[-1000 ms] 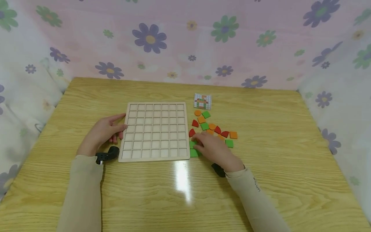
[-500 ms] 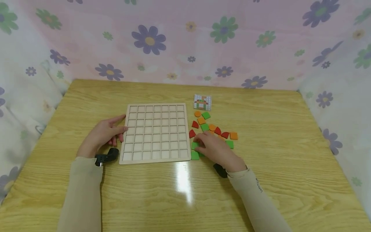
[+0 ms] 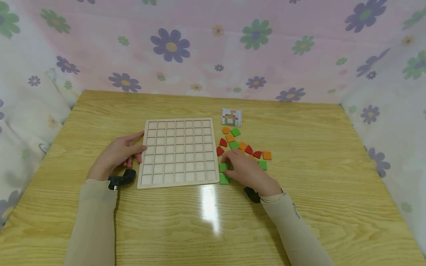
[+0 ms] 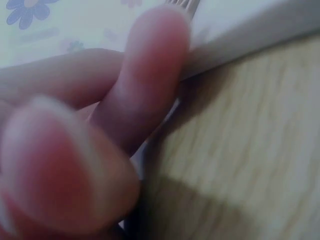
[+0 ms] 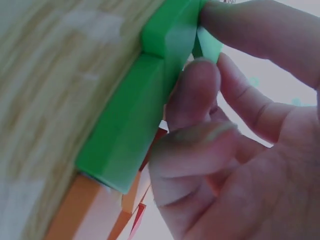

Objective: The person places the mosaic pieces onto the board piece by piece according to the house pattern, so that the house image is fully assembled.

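Observation:
A pale wooden grid board (image 3: 179,186) lies flat on the table. My left hand (image 3: 116,151) rests against its left edge, index finger stretched along the side and thumb tip at the rim. In the left wrist view, a blurred fingertip (image 4: 157,45) overlaps the board's edge (image 4: 240,45). Right of the board, my right hand (image 3: 244,170) pinches a green square tile (image 3: 223,167) between thumb and index finger. Another green square tile (image 3: 224,180) lies just in front of it. In the right wrist view, curled fingers (image 5: 200,150) sit close against green tiles (image 5: 125,120).
Behind the right hand are scattered orange, green and red pieces, among them an orange circle (image 3: 226,130), a red quarter-circle (image 3: 223,142) and an orange square (image 3: 267,155). A small pattern card (image 3: 232,117) lies farther back. A flowered cloth (image 3: 206,48) hangs behind the table.
The green tiles by the right fingers have shifted slightly to the right and toward me, and the front one shows more separately. The left hand stays at the board's edge.

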Available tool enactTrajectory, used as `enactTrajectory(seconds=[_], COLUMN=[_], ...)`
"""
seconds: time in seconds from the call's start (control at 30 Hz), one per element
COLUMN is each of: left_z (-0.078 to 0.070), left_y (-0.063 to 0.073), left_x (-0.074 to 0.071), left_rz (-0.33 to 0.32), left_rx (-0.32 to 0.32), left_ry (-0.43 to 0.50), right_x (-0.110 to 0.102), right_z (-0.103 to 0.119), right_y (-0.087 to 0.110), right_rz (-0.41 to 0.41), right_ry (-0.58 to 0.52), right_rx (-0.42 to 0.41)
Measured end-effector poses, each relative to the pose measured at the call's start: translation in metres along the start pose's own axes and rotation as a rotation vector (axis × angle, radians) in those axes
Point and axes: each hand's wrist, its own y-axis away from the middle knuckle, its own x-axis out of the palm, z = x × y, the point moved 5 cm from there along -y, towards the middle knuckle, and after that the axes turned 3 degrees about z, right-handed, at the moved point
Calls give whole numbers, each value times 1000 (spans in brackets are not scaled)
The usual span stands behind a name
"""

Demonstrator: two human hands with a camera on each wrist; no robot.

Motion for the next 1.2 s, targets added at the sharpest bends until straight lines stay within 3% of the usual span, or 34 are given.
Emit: enactTrajectory(seconds=[0.17, 0.4, 0.77, 1.07, 1.2], left_z=[0, -3, 2, 1, 1], left_y=[-1, -4, -3, -3, -2], left_x=[-1, -1, 0, 1, -1], left_rz=[-16, -56, -43, -37, -43], left_rx=[19, -1, 11, 39, 27], left_ry=[1, 25, 13, 48, 47], right_x=[-1, -11, -22, -14, -12], right_z=[0, -5, 6, 17, 34], right_y=[-1, -4, -18, -27, -32], right_rz=[7, -5, -56, 40, 85], right_ry=[-35, -102, -100, -150, -197], right_rx=[-53, -100, -187, -125, -144])
